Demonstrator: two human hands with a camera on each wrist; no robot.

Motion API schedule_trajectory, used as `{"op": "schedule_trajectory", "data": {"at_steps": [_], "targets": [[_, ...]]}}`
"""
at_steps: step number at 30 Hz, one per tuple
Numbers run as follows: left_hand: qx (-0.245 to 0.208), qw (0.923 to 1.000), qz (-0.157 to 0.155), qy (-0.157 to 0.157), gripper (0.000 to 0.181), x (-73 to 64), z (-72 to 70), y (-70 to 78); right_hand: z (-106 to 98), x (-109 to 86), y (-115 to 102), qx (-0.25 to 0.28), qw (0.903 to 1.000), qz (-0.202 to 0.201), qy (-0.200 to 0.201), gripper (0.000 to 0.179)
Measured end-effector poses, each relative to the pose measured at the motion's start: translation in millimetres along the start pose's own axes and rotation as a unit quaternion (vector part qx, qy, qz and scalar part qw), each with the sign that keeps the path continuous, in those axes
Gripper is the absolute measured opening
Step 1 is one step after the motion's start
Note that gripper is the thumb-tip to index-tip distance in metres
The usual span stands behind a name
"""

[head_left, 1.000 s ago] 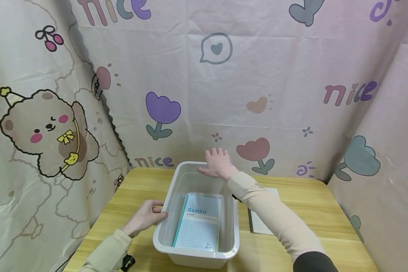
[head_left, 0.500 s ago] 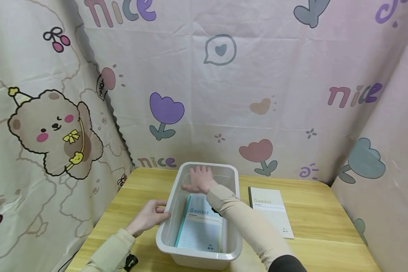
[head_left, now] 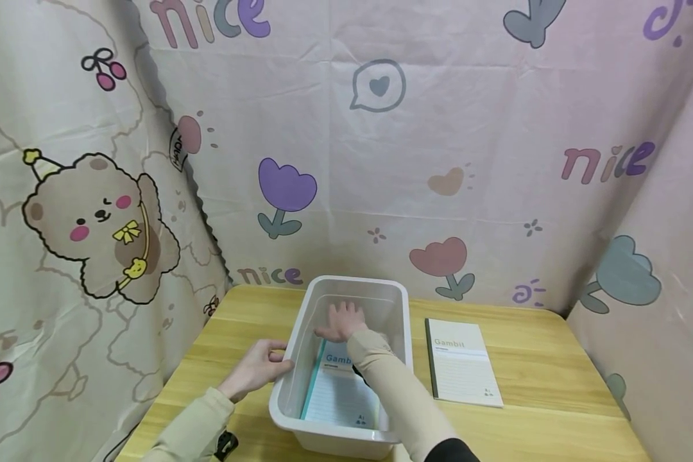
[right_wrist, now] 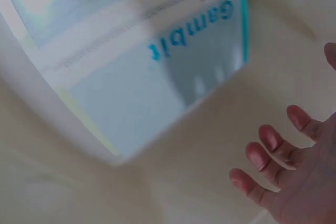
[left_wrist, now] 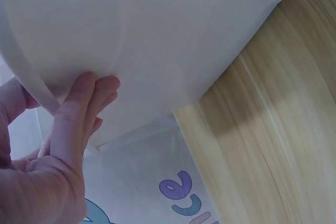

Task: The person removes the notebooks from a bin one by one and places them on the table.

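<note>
On the table is a light grey plastic basin [head_left: 341, 444]. Inside lies a light blue notebook [head_left: 332, 396] marked "Gambit", with a teal spine. At the basin's left side my left hand [head_left: 258, 370] grips the rim, its fingers against the outer wall in the left wrist view and the thumb at the rim's other side. My right hand [head_left: 343, 323] is within the basin, over the notebook's far end, fingers spread and holding nothing. In the right wrist view that hand's fingertips [right_wrist: 242, 180] stand apart from the notebook's edge. My right forearm hides part of the notebook.
A white notebook [head_left: 464, 362] with a dark spine lies on the wooden table [head_left: 543, 366], right of the basin. A printed curtain [head_left: 369, 154] hangs behind the table and along both sides.
My right hand has come from above the basin's far right rim, moving left and down into the basin. The white notebook is now uncovered. My left hand keeps its grip on the rim.
</note>
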State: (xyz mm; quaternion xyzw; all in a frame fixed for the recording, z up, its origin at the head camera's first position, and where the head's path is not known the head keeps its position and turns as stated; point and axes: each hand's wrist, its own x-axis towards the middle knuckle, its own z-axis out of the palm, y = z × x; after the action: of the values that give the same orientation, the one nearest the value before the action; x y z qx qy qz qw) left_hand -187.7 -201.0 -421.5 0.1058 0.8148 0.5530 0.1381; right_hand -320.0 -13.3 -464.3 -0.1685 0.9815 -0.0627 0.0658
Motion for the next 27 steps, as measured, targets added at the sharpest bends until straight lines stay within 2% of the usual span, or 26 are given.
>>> {"op": "schedule_trajectory", "data": {"at_steps": [6,15,19,27], "targets": [[-0.002,1.0000,0.003,0.001,0.052,0.4,0.9,1.1,23,2.3,2,0.027,0.9994,0.013,-0.019,0.083],[-0.003,1.0000,-0.009,0.001,0.053,1.5,1.3,2.4,47,4.0,8,0.010,0.9985,0.041,-0.035,0.085],[-0.004,1.0000,-0.005,0.002,0.052,1.5,1.7,2.6,49,3.7,8,0.001,0.9978,0.042,-0.052,0.085],[-0.001,1.0000,-0.006,0.003,0.053,0.0,1.1,2.1,59,6.9,7,0.006,0.9981,0.054,-0.028,0.091]]}}
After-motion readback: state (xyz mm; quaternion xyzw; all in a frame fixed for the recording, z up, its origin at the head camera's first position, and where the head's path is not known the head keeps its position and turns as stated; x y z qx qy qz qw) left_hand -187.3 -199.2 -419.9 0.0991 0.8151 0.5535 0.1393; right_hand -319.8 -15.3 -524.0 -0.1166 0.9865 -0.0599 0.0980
